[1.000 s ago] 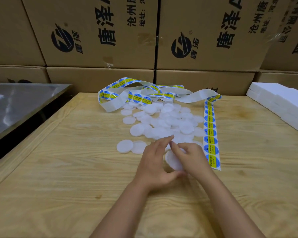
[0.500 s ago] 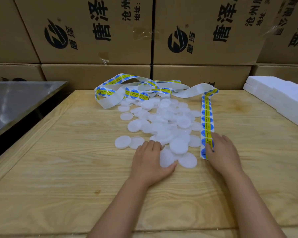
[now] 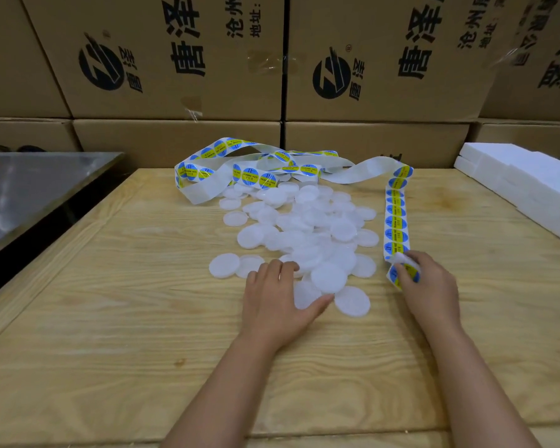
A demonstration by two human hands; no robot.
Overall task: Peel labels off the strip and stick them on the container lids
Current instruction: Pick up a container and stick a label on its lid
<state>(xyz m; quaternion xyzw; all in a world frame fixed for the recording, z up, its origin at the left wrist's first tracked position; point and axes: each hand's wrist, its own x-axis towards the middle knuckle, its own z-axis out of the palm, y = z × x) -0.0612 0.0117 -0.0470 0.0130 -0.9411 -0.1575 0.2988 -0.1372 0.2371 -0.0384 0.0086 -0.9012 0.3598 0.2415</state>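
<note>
Right hand point(image 3: 429, 286) pinches the near end of the label strip point(image 3: 396, 221); left hand point(image 3: 278, 299) rests flat, fingers relaxed, on a lid point(image 3: 305, 297).
Round, frosted white lids point(image 3: 307, 221) heap on the grained wooden worktop point(image 3: 110, 318).

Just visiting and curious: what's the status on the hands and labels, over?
Right hand pinching near end of label strip. Left hand resting open on white lids. Nothing in the way.

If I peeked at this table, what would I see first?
A heap of round white plastic lids sprawls across the middle of the wooden table, with a long paper strip of blue-and-yellow round labels looping behind it and down its right side. The right hand pinches the strip's near end while the left hand rests on the nearest lids.
</note>
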